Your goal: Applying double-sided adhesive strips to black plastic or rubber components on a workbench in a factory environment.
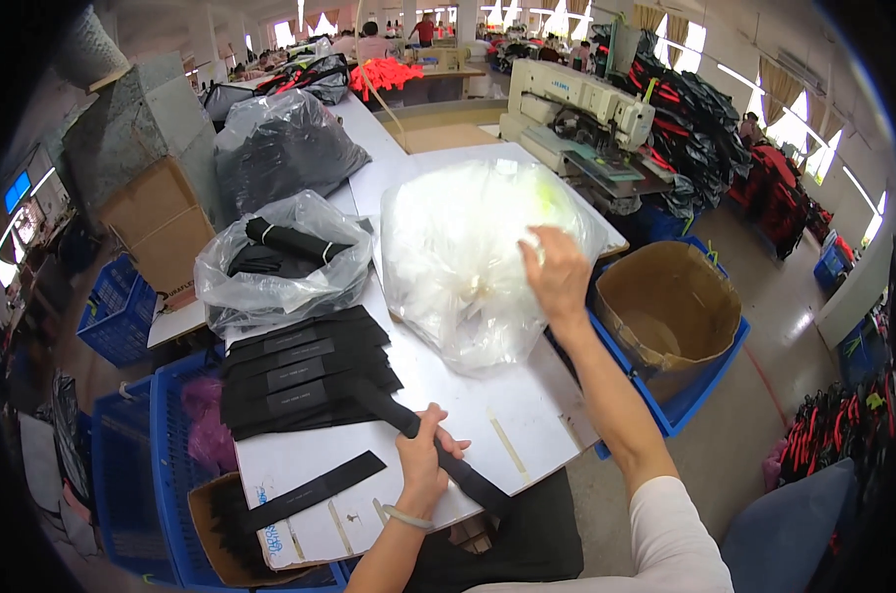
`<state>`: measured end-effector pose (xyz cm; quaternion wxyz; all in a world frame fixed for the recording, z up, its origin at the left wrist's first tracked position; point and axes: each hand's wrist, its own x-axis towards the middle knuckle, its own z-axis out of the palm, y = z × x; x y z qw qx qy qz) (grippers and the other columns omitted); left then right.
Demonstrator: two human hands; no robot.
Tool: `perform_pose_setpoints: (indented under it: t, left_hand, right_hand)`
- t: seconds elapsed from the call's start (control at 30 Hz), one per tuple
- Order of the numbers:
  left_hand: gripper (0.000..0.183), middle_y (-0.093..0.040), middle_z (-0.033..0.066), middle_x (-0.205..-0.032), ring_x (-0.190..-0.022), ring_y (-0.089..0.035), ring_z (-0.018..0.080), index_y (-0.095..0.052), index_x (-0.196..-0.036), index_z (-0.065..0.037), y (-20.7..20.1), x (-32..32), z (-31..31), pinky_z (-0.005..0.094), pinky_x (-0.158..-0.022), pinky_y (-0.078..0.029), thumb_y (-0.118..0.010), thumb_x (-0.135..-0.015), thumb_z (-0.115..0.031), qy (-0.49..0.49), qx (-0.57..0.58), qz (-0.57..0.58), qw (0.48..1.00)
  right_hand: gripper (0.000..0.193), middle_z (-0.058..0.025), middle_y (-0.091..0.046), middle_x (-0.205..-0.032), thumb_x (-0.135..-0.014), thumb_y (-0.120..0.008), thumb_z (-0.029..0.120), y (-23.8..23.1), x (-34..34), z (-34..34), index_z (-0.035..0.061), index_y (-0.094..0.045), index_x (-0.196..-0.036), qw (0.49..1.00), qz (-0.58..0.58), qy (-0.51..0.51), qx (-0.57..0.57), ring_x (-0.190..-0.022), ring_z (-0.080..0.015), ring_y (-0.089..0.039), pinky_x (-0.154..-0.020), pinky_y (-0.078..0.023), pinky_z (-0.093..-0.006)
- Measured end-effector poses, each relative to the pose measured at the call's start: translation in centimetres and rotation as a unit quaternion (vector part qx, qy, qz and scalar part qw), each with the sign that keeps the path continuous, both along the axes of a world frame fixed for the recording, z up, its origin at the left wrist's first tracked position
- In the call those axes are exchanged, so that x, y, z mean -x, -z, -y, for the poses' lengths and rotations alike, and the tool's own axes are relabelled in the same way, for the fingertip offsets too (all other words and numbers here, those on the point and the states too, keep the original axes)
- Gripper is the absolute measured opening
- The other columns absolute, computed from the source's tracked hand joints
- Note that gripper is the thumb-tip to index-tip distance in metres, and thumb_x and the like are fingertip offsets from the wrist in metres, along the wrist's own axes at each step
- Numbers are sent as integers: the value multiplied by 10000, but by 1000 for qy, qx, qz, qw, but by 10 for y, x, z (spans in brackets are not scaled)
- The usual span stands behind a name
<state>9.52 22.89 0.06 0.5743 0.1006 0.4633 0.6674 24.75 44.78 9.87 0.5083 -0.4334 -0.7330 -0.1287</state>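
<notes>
My left hand is closed around a long black fabric strap, which slants over the table's front edge. My right hand is raised in front of a big clear plastic bag with whitish contents. Its fingers are bent in a pinch; whether they grip the bag or something small does not show. Left of my left hand, several black strips with dark grey labels lie in an overlapping pile. One separate black strip reaches from the table over a carton at the corner.
An open plastic bag holds tied black bundles; a fuller bag stands behind it. A sewing machine is at the far right. Beside the white table stand a carton in a blue crate and more blue crates.
</notes>
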Motion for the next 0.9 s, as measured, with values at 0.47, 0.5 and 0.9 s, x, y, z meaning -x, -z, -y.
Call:
perform_pose_setpoints:
  t: [0.47,0.5,0.9]
  left_hand:
    - [230,-560,30,-735,-416,-373,138,-527,-1026,-223,-49,-14,-153,367,-630,-479,-714,-891,-229,58,-122,325,936]
    - [221,-564,30,-737,-420,-374,132,-538,-1045,-220,-53,-17,-147,351,-626,-473,-704,-899,-236,74,-139,336,929]
    - [287,-547,50,-679,-448,-422,135,-582,-1150,-29,-49,0,-115,342,-614,-464,-628,-934,-214,97,-115,204,967]
  right_hand:
    - [110,-38,-665,-835,-773,-729,47,-62,-6,-53,82,-702,-873,959,-154,-84,-223,-805,-207,-595,-823,-396,-350]
    - [128,-26,-661,-831,-768,-738,47,-68,-8,-49,90,-708,-884,948,-147,-85,-268,-799,-198,-586,-825,-391,-340]
    - [158,-49,-654,-797,-773,-735,51,-30,-1,-127,75,-719,-928,970,-81,-62,-220,-768,-205,-592,-771,-401,-312]
